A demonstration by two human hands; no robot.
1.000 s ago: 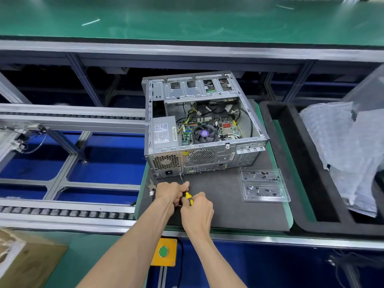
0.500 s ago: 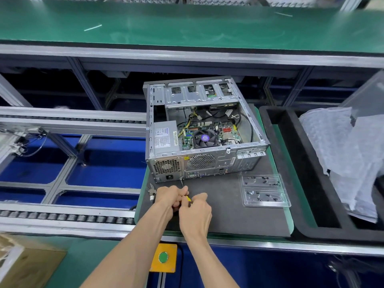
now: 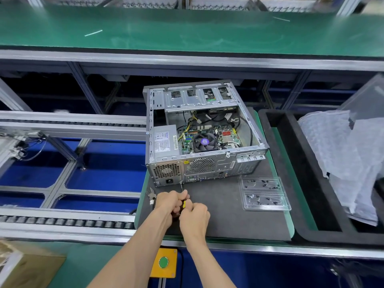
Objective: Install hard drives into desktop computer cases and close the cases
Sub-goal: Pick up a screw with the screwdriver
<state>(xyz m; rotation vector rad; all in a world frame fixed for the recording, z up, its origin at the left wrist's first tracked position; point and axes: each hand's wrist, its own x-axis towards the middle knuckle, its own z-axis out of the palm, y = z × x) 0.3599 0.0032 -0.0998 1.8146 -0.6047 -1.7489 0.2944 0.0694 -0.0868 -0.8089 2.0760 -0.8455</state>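
Both hands sit knuckles-up, forearms converging: left hand (image 3: 170, 201) and right hand (image 3: 194, 215) curl tight around the screwdriver (image 3: 183, 201). Its tip meets the rear of the open case (image 3: 204, 138) on the desk (image 3: 224, 213).

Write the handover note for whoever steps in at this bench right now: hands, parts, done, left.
Left hand: grips the screwdriver near its shaft.
Right hand: grips the screwdriver's yellow handle from behind.
The tip points at the lower rear edge of the computer case, close to the power supply's socket; whether it sits in a screw is too small to tell.
The case lies on the black mat, side open, no side panel on it.
Clear screw tray is on the mat to the right of the hands; small metal parts are to their left.
Done: cannot confirm a drive is fitted.
Left: close the case.
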